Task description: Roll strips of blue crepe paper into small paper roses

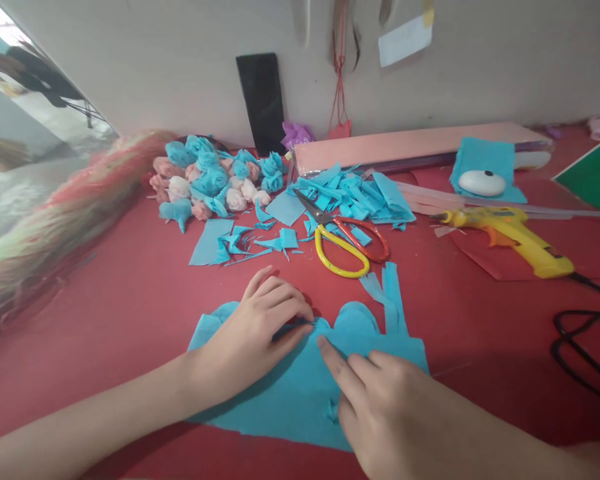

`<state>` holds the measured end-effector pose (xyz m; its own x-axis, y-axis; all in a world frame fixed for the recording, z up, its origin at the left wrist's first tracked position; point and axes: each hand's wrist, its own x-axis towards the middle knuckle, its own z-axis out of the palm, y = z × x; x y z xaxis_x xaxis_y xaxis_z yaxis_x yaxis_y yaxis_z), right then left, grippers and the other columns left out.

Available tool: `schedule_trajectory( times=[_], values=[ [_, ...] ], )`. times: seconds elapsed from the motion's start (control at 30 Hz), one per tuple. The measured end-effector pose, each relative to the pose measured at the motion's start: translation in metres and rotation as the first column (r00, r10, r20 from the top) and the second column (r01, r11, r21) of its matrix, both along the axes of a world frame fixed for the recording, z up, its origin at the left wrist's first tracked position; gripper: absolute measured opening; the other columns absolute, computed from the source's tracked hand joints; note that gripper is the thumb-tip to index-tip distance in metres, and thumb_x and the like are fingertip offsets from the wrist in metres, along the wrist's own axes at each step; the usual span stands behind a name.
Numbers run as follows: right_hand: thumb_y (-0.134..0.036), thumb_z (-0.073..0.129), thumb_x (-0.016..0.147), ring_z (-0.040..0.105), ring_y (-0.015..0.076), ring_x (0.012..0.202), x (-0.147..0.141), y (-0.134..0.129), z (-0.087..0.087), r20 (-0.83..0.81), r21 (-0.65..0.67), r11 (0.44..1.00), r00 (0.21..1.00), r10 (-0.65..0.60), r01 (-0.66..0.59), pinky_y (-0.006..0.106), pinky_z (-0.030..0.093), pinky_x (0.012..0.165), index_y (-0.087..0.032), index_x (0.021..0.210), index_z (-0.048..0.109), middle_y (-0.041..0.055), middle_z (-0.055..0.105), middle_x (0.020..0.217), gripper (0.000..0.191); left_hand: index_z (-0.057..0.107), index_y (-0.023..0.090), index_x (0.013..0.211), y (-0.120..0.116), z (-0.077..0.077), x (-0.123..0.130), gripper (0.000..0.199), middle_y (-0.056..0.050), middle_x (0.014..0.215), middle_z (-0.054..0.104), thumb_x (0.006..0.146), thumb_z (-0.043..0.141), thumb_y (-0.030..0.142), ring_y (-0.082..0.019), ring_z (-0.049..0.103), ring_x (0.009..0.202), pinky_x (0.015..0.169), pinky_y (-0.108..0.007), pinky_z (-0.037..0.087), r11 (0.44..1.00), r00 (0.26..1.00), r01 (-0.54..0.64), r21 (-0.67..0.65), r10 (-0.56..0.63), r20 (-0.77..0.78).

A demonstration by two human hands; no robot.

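A sheet of blue crepe paper (280,393) lies on the red table in front of me. Thumb and forefinger of my left hand (265,320) pinch a thin bit of blue paper at the sheet's upper edge. My right hand (380,400) rests over the sheet's right part, forefinger stretched toward the left fingertips and the other fingers curled. A small crumpled blue paper piece (332,410) shows beside those curled fingers, its far end hidden. Rounded blue paper cutouts (356,318) and narrow blue strips (394,297) lie along the sheet's top edge.
Scissors (345,233) with yellow and red handles lie ahead, beside blue paper scraps (355,193). Paper flowers (210,177) are heaped at the back left. To the right are a yellow glue gun (520,237), its black cord (565,353) and a white rounded object (482,183).
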<state>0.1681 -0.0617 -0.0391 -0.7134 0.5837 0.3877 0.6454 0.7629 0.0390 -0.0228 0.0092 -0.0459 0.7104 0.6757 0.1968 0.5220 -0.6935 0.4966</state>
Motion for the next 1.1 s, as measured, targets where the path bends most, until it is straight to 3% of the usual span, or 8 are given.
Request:
schedule_trajectory(
  times=[0.2,0.3,0.37,0.53,0.63,0.77,0.9,1.1],
  values=[
    [-0.002,0.051,0.062,0.05,0.0157,0.045,0.0007,-0.0031,-0.002,0.022,0.05,0.999,1.0,0.018,-0.019,0.032,0.035,0.04,-0.008,0.068,0.073,0.0191,0.077,0.095,0.024,0.061,0.018,0.09,0.0,0.0013,0.0019,0.008,-0.001,0.091,0.069,0.094,0.055,0.017,-0.018,0.058,0.089,0.103,-0.047,0.037,0.998,1.0,-0.016,0.063,0.014,0.024],
    [-0.004,0.049,0.066,0.049,0.0153,0.043,-0.0022,-0.0018,-0.0004,-0.02,0.005,0.999,0.998,-0.052,0.052,0.031,0.036,0.04,-0.003,0.085,0.075,0.0153,0.077,0.076,0.032,0.064,0.019,0.088,-0.0012,0.0029,0.0014,0.015,-0.002,0.091,0.069,0.096,0.051,0.019,-0.019,0.057,0.09,0.104,-0.048,0.036,0.992,0.999,-0.011,0.128,0.007,0.036],
    [-0.003,0.048,0.066,0.052,0.0155,0.045,-0.0041,-0.0006,0.001,-0.021,-0.021,0.998,0.998,-0.064,0.063,0.031,0.037,0.041,-0.002,0.093,0.074,0.0143,0.078,0.078,0.037,0.064,0.019,0.087,-0.0017,0.0032,0.001,0.018,-0.002,0.09,0.069,0.097,0.05,0.019,-0.018,0.058,0.089,0.103,-0.047,0.037,0.986,0.999,-0.003,0.165,-0.004,0.041],
    [-0.001,0.047,0.06,0.055,0.0151,0.045,-0.0037,0.0,0.0022,-0.006,-0.03,0.998,0.999,-0.051,0.051,0.032,0.038,0.041,-0.013,0.062,0.07,0.0132,0.078,0.086,0.025,0.061,0.018,0.087,-0.0023,0.0016,0.0017,0.015,-0.001,0.088,0.07,0.097,0.05,0.018,-0.018,0.06,0.086,0.101,-0.045,0.037,0.976,0.999,0.02,0.215,-0.03,0.043],
    [-0.001,0.047,0.06,0.054,0.0149,0.044,-0.0024,-0.0003,0.0021,-0.021,-0.011,0.999,0.999,-0.049,0.049,0.031,0.039,0.04,-0.01,0.068,0.072,0.0128,0.079,0.083,0.028,0.059,0.017,0.088,-0.0035,0.0014,0.0027,0.015,-0.001,0.087,0.07,0.098,0.047,0.017,-0.017,0.061,0.083,0.099,-0.042,0.04,0.974,0.998,0.032,0.224,-0.041,0.037],
    [-0.001,0.046,0.061,0.053,0.015,0.043,-0.003,-0.0006,0.0036,-0.044,0.0,0.998,0.997,-0.065,0.065,0.032,0.036,0.038,-0.002,0.088,0.075,0.0133,0.078,0.081,0.039,0.057,0.017,0.091,-0.005,0.001,0.0029,0.017,-0.002,0.088,0.071,0.099,0.042,0.015,-0.018,0.063,0.085,0.098,-0.042,0.042,0.979,0.999,0.028,0.204,-0.036,0.035],
    [-0.003,0.046,0.064,0.05,0.0153,0.039,-0.0027,-0.0015,0.0041,-0.101,-0.045,0.992,0.987,-0.126,0.122,0.03,0.036,0.037,0.002,0.094,0.074,0.0072,0.069,0.054,0.041,0.055,0.017,0.09,-0.0035,-0.0007,0.0008,0.019,-0.001,0.083,0.068,0.099,0.038,0.014,-0.017,0.063,0.08,0.098,-0.043,0.044,0.988,0.997,-0.031,0.15,0.02,0.076],
    [-0.005,0.049,0.073,0.053,0.015,0.042,0.0005,-0.0031,-0.0022,-0.048,-0.09,0.99,0.992,-0.115,0.11,0.029,0.038,0.038,0.0,0.099,0.072,0.0067,0.069,0.057,0.035,0.052,0.018,0.087,0.0007,0.0008,-0.0008,0.015,-0.002,0.081,0.064,0.097,0.04,0.017,-0.016,0.064,0.079,0.069,-0.026,0.054,0.986,0.972,-0.167,-0.004,0.165,0.165]
  ],
)
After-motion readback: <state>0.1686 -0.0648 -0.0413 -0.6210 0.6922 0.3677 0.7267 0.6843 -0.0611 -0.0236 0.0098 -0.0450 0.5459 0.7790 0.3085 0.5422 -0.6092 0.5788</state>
